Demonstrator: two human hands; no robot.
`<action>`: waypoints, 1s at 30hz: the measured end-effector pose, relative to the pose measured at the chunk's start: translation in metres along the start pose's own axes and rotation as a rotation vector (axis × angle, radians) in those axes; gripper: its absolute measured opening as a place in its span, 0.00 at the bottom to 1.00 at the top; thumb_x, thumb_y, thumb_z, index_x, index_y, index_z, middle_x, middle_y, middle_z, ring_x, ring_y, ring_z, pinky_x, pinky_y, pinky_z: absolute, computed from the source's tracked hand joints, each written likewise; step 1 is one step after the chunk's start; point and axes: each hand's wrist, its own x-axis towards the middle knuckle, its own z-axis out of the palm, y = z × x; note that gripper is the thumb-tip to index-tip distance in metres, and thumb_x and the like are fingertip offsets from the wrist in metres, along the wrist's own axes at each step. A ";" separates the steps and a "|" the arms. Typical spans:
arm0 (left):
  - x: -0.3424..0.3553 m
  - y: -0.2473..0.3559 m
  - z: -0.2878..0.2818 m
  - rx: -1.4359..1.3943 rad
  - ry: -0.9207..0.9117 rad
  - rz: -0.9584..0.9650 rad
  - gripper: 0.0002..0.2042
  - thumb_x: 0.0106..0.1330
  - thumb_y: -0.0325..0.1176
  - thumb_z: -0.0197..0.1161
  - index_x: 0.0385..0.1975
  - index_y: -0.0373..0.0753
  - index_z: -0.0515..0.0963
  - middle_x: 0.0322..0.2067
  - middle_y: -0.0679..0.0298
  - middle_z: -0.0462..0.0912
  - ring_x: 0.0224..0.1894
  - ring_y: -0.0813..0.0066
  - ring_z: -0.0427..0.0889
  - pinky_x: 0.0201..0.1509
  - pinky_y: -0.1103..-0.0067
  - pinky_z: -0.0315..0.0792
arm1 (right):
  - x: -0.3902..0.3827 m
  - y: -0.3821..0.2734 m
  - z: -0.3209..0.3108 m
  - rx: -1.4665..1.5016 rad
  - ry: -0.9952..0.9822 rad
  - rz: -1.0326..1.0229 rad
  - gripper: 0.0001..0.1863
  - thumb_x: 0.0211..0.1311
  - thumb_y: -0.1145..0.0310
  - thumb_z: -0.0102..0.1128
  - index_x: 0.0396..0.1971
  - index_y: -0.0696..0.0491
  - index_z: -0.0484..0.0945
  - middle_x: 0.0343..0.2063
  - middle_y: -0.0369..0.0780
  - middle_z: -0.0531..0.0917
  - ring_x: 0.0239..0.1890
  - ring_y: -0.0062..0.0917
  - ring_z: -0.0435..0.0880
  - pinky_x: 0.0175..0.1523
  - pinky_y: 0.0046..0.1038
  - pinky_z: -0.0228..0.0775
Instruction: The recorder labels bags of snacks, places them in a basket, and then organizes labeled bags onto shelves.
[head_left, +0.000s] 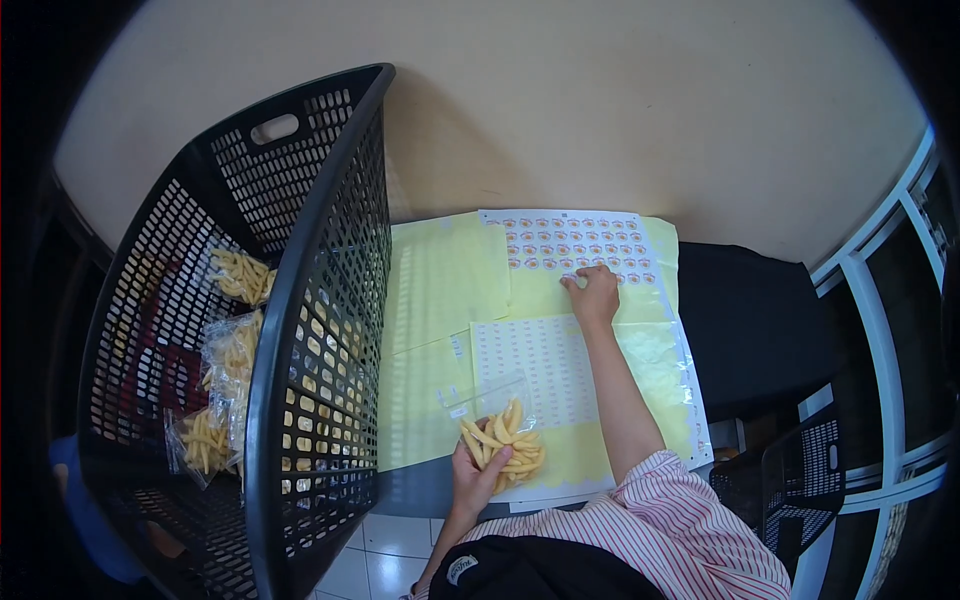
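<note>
My left hand (477, 470) is closed on a clear zip bag of pale yellow stick-shaped snacks (505, 445), near the front of the table. My right hand (597, 295) reaches forward to a sheet of small round stickers (535, 237), its thumb and index finger pinched at one sticker (568, 281) on the lower row. A second sheet with small printed labels (530, 350) lies below it, on yellow backing sheets (435, 280).
A tall black mesh basket (335, 180) at left holds several bagged snacks (235, 350). A beige wall (650, 100) stands behind. A black-covered surface (750, 300), another black basket (800, 480) and a white frame (865, 320) are at right. Someone's blue clothing (90, 510) shows at left.
</note>
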 end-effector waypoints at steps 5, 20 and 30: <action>0.001 -0.001 0.000 0.000 0.016 -0.017 0.24 0.51 0.22 0.58 0.48 0.26 0.58 0.42 0.56 0.69 0.44 0.74 0.70 0.47 0.80 0.67 | 0.016 0.023 -0.007 0.213 -0.010 -0.009 0.14 0.36 0.70 0.64 0.28 0.56 0.77 0.31 0.40 0.75 0.36 0.31 0.73 0.38 0.31 0.68; 0.003 -0.001 0.001 -0.010 0.023 0.003 0.23 0.51 0.21 0.58 0.47 0.27 0.59 0.42 0.56 0.70 0.44 0.73 0.71 0.47 0.80 0.67 | 0.046 0.045 -0.026 0.042 -0.028 -0.437 0.10 0.39 0.77 0.58 0.27 0.52 0.78 0.29 0.41 0.74 0.37 0.32 0.72 0.42 0.29 0.65; 0.002 -0.003 0.001 -0.006 0.027 0.029 0.23 0.51 0.21 0.57 0.47 0.27 0.59 0.42 0.55 0.70 0.44 0.73 0.71 0.47 0.79 0.67 | 0.061 0.043 -0.019 0.016 -0.230 -0.511 0.03 0.45 0.74 0.55 0.22 0.52 0.77 0.26 0.39 0.75 0.32 0.31 0.74 0.35 0.30 0.67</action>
